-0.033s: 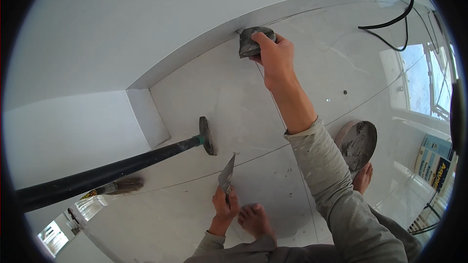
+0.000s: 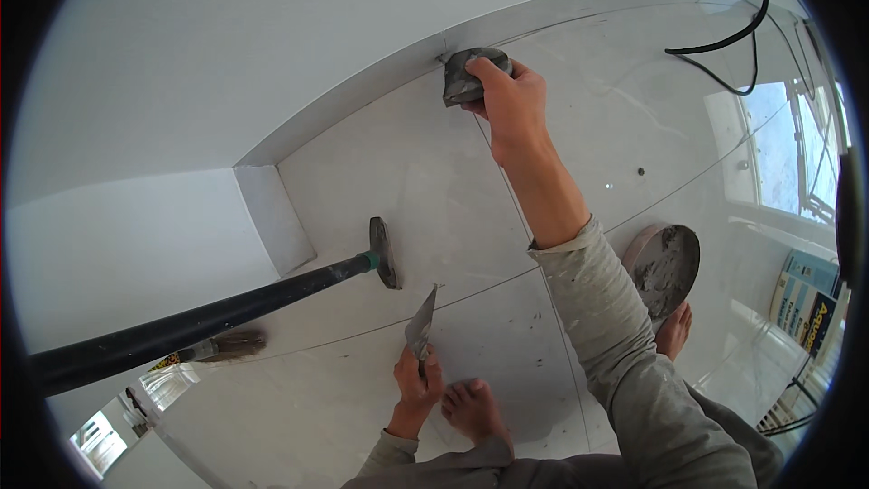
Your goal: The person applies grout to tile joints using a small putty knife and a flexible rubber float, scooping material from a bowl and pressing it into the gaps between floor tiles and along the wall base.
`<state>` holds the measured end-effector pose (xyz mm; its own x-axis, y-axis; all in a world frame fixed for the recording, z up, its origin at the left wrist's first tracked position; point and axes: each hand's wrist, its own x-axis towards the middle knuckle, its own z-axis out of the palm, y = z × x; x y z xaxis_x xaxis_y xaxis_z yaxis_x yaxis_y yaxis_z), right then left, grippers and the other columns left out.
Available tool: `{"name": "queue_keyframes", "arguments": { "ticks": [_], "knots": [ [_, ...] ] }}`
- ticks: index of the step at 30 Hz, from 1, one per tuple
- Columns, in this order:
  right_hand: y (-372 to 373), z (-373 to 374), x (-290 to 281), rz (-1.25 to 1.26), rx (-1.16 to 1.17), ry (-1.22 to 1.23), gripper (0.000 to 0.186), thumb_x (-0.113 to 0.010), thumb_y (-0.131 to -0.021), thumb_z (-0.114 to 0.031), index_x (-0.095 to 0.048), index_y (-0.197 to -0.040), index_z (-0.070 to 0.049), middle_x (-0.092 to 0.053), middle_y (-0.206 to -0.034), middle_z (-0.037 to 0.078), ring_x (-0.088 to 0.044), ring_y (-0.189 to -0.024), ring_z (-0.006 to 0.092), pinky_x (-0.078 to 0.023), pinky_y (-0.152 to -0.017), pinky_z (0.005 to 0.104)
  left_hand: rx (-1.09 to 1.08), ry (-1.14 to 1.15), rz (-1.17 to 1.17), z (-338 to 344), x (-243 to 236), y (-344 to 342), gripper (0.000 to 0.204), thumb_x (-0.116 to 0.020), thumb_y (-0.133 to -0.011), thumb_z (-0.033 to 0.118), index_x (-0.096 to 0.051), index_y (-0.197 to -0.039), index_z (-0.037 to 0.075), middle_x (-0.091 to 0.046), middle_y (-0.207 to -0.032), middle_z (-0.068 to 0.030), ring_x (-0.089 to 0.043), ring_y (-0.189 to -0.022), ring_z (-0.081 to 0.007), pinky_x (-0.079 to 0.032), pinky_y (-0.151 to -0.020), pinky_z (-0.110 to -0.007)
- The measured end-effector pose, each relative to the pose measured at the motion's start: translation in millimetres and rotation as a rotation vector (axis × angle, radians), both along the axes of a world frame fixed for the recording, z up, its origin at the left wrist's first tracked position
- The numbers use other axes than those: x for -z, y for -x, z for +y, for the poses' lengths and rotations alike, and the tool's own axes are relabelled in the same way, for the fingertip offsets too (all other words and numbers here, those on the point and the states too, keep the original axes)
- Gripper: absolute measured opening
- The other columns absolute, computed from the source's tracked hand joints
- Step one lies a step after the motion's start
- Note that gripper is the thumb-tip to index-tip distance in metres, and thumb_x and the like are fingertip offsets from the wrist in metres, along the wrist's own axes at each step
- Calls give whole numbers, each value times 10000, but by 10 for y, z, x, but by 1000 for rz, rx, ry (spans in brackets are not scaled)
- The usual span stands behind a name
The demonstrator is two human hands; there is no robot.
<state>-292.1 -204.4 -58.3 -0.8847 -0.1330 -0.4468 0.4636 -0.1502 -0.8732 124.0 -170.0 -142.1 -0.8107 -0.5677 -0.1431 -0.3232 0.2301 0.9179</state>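
Note:
My right hand (image 2: pixel 514 107) grips a dark grey, grout-smeared pad (image 2: pixel 466 77) against the floor beside the base of the skirting (image 2: pixel 339 109). Its underside is hidden. My left hand (image 2: pixel 415 371) is closed on a small pointed trowel (image 2: pixel 421 321) near my bare left foot, blade pointing forward. Beside my right forearm, a shallow round pan (image 2: pixel 665 267) holds grey paste, with my right foot just below it. A long black-handled tool with a flat head (image 2: pixel 385 254) reaches in from the left.
A brush (image 2: pixel 231 344) lies under the black handle (image 2: pixel 199 321). Black cables (image 2: pixel 724 41) hang and loop at the upper right. A bucket with a blue label (image 2: pixel 797 299) stands at the right. Pale glossy tiles (image 2: pixel 362 172) form the floor, meeting a white wall (image 2: pixel 181 63) and a stepped corner at left.

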Motion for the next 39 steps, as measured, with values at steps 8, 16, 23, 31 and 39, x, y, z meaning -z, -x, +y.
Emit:
{"name": "queue_keyframes", "arguments": {
  "ticks": [8, 16, 23, 31, 39],
  "knots": [
    [70, 42, -96, 12, -106, 52, 250, -694, -889, -140, -632, -1033, 55, -692, -920, 107, -675, -796, 178, -571, -786, 333, -6, -7, 6, -1, -63, 73, 371, -490, -1057, 341, -530, -966, -17, -523, -629, -22, -525, -510, -106, -449, -476, -271],
    [6, 0, -289, 94, -72, 65, 209, -666, -822, -98, -645, -927, 81, -666, -807, 94, -654, -681, 157, -607, -674, 317, 21, 8, 36, 0, -53, 72, 375, -481, -1063, 335, -536, -1069, -36, -521, -644, -24, -513, -507, -101, -443, -472, -267],
    [-17, 26, -208, 232, -162, -56, 239, -672, -801, -124, -662, -937, 72, -623, -730, 54, -536, -594, 114, -485, -549, 294, -3, -11, 18, 17, -11, 44, 317, -520, -1028, 271, -569, -1079, -38, -566, -665, -48, -567, -514, -149, -458, -477, -293],
    [-205, 275, 74, 143, -217, -153, 281, -683, -816, -137, -679, -999, 77, -640, -734, 55, -571, -614, 117, -483, -549, 289, -6, -9, -15, 4, -40, 44, 228, -544, -1004, 215, -588, -1015, -8, -600, -673, -71, -610, -510, -201, -477, -491, -333],
    [116, 74, 207, 127, -145, -226, 180, -670, -817, -113, -668, -858, 63, -614, -687, 50, -549, -559, 125, -470, -510, 302, -32, -35, -3, 17, -37, 14, 203, -550, -995, 181, -585, -1025, -16, -597, -656, -65, -604, -511, -195, -471, -486, -327]
  ]
}}
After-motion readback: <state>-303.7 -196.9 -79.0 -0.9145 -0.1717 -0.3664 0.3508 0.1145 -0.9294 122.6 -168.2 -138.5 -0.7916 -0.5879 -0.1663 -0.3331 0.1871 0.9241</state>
